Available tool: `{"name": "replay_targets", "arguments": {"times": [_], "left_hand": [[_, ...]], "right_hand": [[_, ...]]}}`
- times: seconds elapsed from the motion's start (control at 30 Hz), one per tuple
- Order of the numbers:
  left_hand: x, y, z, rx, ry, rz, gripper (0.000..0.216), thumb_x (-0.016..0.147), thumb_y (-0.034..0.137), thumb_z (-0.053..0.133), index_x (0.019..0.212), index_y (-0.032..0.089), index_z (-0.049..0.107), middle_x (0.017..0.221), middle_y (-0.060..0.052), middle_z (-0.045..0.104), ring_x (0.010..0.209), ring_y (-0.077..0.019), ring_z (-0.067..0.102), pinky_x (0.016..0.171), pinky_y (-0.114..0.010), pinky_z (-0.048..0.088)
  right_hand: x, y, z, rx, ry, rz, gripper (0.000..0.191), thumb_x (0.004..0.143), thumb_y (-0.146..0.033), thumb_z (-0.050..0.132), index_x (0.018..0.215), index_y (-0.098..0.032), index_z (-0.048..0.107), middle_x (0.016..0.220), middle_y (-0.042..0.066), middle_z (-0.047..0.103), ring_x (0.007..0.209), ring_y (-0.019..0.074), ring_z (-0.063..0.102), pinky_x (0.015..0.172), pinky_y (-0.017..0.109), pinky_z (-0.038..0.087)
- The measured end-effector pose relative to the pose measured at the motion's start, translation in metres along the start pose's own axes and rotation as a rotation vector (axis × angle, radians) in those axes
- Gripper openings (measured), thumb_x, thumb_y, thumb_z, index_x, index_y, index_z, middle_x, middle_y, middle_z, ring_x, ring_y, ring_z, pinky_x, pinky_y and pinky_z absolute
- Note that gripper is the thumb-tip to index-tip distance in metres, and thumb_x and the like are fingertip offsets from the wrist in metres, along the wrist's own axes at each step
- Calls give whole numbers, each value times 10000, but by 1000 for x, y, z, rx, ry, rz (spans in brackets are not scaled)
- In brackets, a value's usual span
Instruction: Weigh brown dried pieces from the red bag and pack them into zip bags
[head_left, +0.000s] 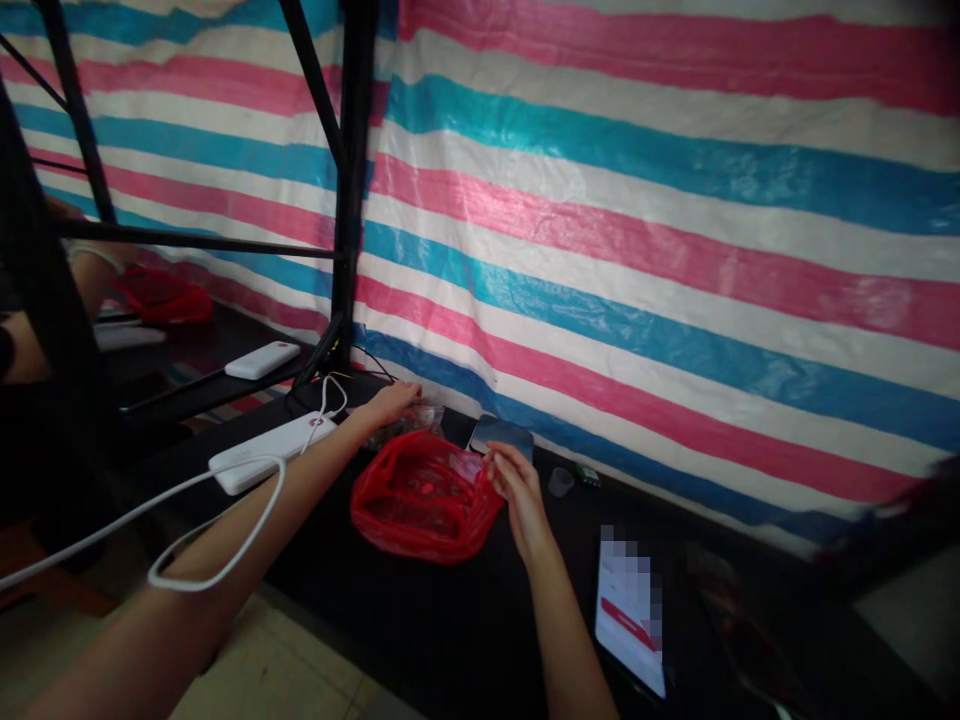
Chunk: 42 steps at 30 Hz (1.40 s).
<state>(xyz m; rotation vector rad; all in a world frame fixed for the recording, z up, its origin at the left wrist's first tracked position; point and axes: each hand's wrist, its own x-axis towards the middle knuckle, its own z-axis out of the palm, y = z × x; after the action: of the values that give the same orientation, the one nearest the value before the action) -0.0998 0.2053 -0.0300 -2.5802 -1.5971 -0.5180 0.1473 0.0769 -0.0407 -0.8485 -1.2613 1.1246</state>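
A red plastic bag (pixel 424 510) lies on the black table with its mouth spread; several small items, too blurred to name, show inside. My right hand (pixel 517 485) is closed on the bag's right rim, pinching it between thumb and fingers. Beyond the bag, my left hand (pixel 390 402) reaches out with fingers curled down onto a clear plastic bag (pixel 424 418) holding small things I cannot make out. The left fingertips are partly hidden. A white cable (pixel 217 582) loops across my left forearm.
Close to my left forearm lies a white power bank (pixel 262 455). A dark flat device (pixel 502 437), a small clear cup (pixel 560 482) and a lit phone (pixel 630 620) are on the table (pixel 420 620). Past the black metal frame (pixel 346 190), another person's arm (pixel 75 290) shows. Striped sheeting (pixel 637 250) hangs behind.
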Motion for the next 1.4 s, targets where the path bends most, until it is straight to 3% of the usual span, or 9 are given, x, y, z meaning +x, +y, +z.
{"name": "replay_targets", "arguments": {"times": [0.2,0.37,0.57,0.73,0.8,0.97,1.13,1.3,1.4], "left_hand": [[-5,-11,2,-85,-28,-32,56,657,179,616,694,137,620,846,-81,627,866,-205,547,743,-259,401],[-6,-6,-10,-241,-50,-46,105,702,212,573,689,119,620,651,-44,622,643,-157,571,612,-242,427],[-7,54,-43,-1181,37,-105,306,656,398,654,726,112,570,676,-29,634,619,-134,604,647,-269,488],[-16,128,-38,-1345,-465,71,314,623,376,693,749,106,596,706,-49,662,653,-151,632,699,-300,501],[-16,142,-33,-1342,-525,108,287,628,351,688,748,108,594,704,-41,660,647,-148,630,685,-295,503],[-12,146,-30,-1169,-230,150,215,663,325,643,658,119,579,619,-15,625,546,-115,574,534,-217,462],[-32,142,-17,-791,175,174,228,757,335,537,634,147,576,558,-2,591,506,-115,527,516,-211,405],[-48,140,-10,-533,251,286,158,770,256,503,770,190,646,685,-14,648,613,-143,577,579,-222,383],[-48,135,-17,-460,174,288,189,781,295,513,705,189,650,628,-4,634,579,-137,562,549,-214,344]], "right_hand": [[2,2,-5,17,2,-7,303,697,-404,609,921,-202,634,763,13,619,509,78,457,397,178,243],[1,1,-9,30,9,-41,265,715,-366,599,925,-208,636,763,3,609,508,67,440,413,173,266],[3,-3,-3,-34,74,-131,300,734,-392,563,965,-207,614,922,47,631,723,141,560,479,194,400],[-1,-16,3,-151,80,-231,344,764,-398,524,1059,-232,589,1142,55,578,1077,219,505,792,333,479],[-1,-19,2,-194,103,-258,309,764,-392,529,1009,-223,615,1151,58,576,1094,219,499,851,352,458],[0,-20,3,-125,173,-322,429,752,-328,570,1165,-243,491,1157,65,571,1020,194,554,827,335,472],[-11,-28,18,-433,339,-392,228,768,-239,549,985,-240,621,1031,50,621,986,189,553,820,322,457],[-17,-28,29,-448,259,-331,163,678,-164,627,818,-224,686,815,26,675,765,179,614,700,292,487],[-11,-22,26,-309,253,-229,105,645,-220,662,740,-207,704,746,28,692,699,189,629,645,296,499]]}}
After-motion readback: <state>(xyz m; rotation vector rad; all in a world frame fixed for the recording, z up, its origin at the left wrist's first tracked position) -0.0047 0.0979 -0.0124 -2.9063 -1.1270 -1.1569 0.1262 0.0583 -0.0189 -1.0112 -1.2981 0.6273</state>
